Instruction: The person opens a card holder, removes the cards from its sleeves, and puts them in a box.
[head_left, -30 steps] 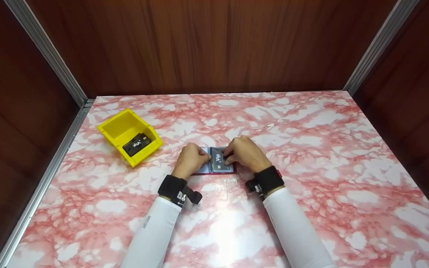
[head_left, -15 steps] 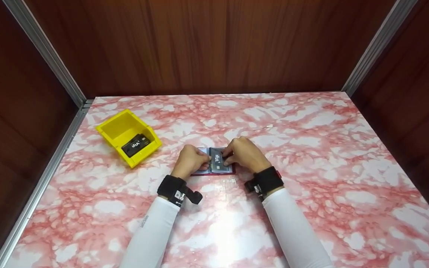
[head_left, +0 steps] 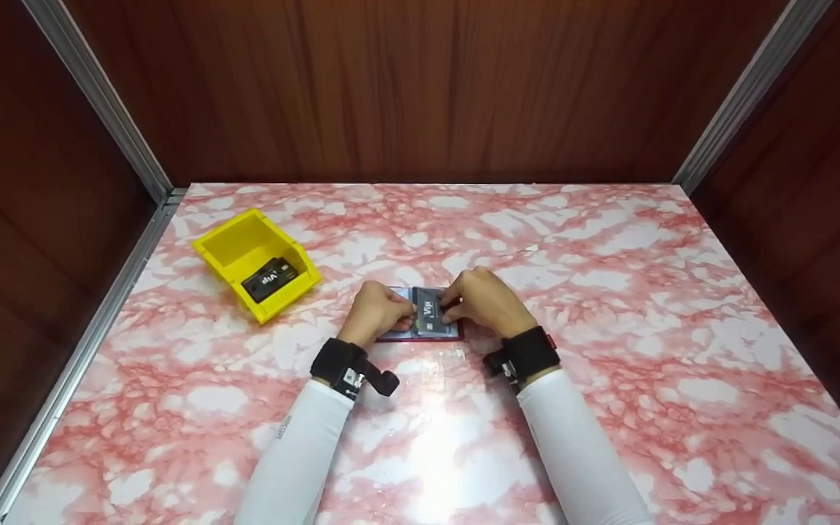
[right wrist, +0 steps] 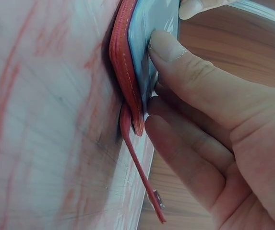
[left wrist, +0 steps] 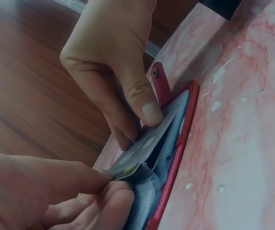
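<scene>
A red card holder (head_left: 424, 339) with clear plastic sleeves lies open on the table. A dark card (head_left: 428, 315) lettered "Vip" sits at its right half, looking greyed under a clear sleeve (left wrist: 149, 139). My left hand (head_left: 376, 313) pinches the card's left edge near the fold; the left wrist view shows gold characters beside the thumb. On the other side, my right hand (head_left: 489, 300) holds the sleeve between thumb and fingers, the thumb lying on its face in the right wrist view. The exact depth of the card inside is hidden. A red snap strap (right wrist: 139, 167) sticks out from the holder.
A yellow bin (head_left: 234, 244) stands at the back left, with black "Vip" cards (head_left: 269, 279) in it. Dark wood panels (head_left: 420, 87) bound the marbled pink table (head_left: 609, 240) at the back and sides.
Both hands stay at the card holder, with only slight finger movement. The whole scene shifts slightly in the head view; the yellow bin stays in place on the table.
</scene>
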`<state>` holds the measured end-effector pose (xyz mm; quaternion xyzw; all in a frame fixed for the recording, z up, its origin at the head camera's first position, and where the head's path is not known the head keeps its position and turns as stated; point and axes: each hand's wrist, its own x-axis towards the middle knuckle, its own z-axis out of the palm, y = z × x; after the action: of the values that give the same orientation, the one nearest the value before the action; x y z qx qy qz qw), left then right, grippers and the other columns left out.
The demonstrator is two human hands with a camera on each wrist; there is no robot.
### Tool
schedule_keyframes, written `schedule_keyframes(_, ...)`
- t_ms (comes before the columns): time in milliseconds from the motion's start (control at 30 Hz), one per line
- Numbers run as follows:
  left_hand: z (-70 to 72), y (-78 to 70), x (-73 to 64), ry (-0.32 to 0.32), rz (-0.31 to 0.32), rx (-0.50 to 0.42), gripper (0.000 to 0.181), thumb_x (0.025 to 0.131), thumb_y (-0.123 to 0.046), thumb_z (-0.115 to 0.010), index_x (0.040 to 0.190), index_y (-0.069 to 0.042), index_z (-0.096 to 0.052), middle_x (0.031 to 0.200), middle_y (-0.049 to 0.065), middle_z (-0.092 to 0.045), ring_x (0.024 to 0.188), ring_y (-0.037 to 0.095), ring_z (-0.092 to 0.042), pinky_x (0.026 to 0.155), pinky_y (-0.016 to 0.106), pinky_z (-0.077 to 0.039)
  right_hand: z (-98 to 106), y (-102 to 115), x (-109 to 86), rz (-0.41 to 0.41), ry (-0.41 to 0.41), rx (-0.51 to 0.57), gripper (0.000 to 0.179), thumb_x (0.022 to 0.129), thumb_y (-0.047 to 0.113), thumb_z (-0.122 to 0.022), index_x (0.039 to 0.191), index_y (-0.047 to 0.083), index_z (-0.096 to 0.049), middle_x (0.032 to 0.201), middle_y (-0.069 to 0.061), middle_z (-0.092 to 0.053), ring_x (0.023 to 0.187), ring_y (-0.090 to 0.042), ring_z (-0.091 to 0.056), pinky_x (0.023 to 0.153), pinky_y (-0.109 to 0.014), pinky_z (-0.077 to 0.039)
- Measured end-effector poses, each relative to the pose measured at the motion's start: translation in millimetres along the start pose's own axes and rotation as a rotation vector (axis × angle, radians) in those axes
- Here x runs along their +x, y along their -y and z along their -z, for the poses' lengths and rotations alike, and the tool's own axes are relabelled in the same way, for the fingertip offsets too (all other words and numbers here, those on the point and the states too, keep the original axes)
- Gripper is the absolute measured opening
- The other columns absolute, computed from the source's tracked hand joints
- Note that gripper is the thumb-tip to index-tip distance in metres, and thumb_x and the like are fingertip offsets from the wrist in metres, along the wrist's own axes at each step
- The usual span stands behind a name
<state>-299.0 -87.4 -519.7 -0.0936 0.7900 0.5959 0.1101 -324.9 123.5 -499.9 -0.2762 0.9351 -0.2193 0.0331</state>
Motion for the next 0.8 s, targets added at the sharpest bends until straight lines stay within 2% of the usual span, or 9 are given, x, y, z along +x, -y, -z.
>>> schedule_keyframes(300,3.6,-5.0,0.1,0.003,0.021,0.014,0.013,0.094,0.002,-0.076,0.103,0.011,-0.075,0.073,0.004,-0.068,0.057,0.009,-0.067,0.055,0.019,-0.059,0.9,-0.5,0.6,0.010,-0.005,-0.007,0.025,0.082,0.017,-0.095,0.105,0.009,-0.088,0.110,-0.007,-0.086,0.106,-0.025,-0.081,0.098,-0.043,-0.064)
schedule_keyframes(600,0.2,-3.6,-0.1,-0.016,0.006,0.072,0.013,0.093,-0.003,-0.081,0.100,0.007,-0.076,0.073,0.003,-0.069,0.056,0.009,-0.066,0.054,0.020,-0.059,0.6,-1.2,1.9,0.004,0.013,-0.005,0.024,0.083,0.015,-0.094,0.106,0.009,-0.088,0.109,-0.007,-0.086,0.105,-0.024,-0.080,0.098,-0.044,-0.063)
schedule_keyframes(800,0.2,-1.1,0.3,-0.007,0.017,0.059,0.011,0.093,-0.002,-0.081,0.098,0.006,-0.075,0.074,0.003,-0.068,0.056,0.008,-0.066,0.054,0.019,-0.059,-0.5,-0.7,1.1,0.014,0.011,-0.019,0.025,0.083,0.016,-0.095,0.106,0.010,-0.088,0.110,-0.007,-0.086,0.106,-0.024,-0.080,0.098,-0.044,-0.063)
